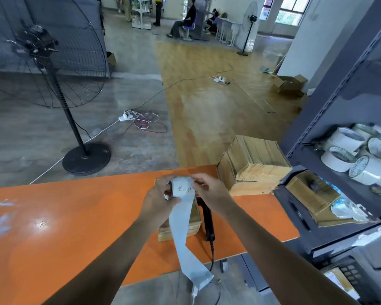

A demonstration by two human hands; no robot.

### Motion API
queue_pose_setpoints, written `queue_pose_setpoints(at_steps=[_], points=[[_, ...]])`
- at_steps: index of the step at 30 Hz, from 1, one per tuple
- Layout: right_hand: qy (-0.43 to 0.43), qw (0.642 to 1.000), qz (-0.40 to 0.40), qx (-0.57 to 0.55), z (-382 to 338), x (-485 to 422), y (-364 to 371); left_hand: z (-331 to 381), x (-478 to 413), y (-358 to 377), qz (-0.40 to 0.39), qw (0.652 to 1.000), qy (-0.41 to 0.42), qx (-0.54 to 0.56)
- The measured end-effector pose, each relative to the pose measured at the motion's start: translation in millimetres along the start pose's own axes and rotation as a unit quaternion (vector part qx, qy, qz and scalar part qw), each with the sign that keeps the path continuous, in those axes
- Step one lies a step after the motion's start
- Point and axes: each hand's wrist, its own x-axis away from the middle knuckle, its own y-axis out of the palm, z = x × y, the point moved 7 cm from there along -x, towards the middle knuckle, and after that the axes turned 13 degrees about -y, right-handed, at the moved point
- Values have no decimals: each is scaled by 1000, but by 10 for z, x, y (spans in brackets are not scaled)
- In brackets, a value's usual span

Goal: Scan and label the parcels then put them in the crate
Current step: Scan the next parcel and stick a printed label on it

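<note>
- While the loose end of a pale blue paper strip (183, 238) dangles off the near edge of the orange table (75, 216), the rest of it runs up to a label roll (182, 187) held between both hands, above the tabletop.
- Left hand (157, 199) is wrapped round the left side of the roll, with the thumb pressed on the strip just under it.
- Right hand (209, 192) has curled fingers pinching the roll's upper right edge.
- Top label has some handwriting on it, too small for me to read.
- One brown cardboard parcel (194, 225) lies flat on the table right under the hands, mostly hidden by the strip and the wrists.
- A black scanner (208, 223) lies just beside the parcel on its right. Can't tell if they touch. Its cable drops off the near edge.
- At the table's far right corner sits a stack of flattened cardboard (251, 166).
- Right next to that is a dark grey shelf (339, 106) with a pile of white tape rolls (350, 155) on one level and a torn box (312, 192) on the level below.
- Past the table on the left stands a big floor fan (53, 62), and a power strip (125, 116) with tangled cables lies on the floor near it.
- Way at the back, seated people (185, 20) and a second fan (250, 25).
</note>
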Motion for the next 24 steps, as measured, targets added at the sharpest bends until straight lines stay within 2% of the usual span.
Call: queue_pose_setpoints(at_steps=[12,18,21,24], points=[[16,999,28,-23,-38,1,-65,105,27,52,25,995,41,-85],[-2,999,45,-12,-59,57,-77,59,-29,87,-7,1000,-17,-20],[-4,1000,10,-26,-34,89,-24,1,-83,92,-25,998,-50,25],[16,997,-12,-70,-14,134,-4,12,-93,100,-25,998,-50,21]])
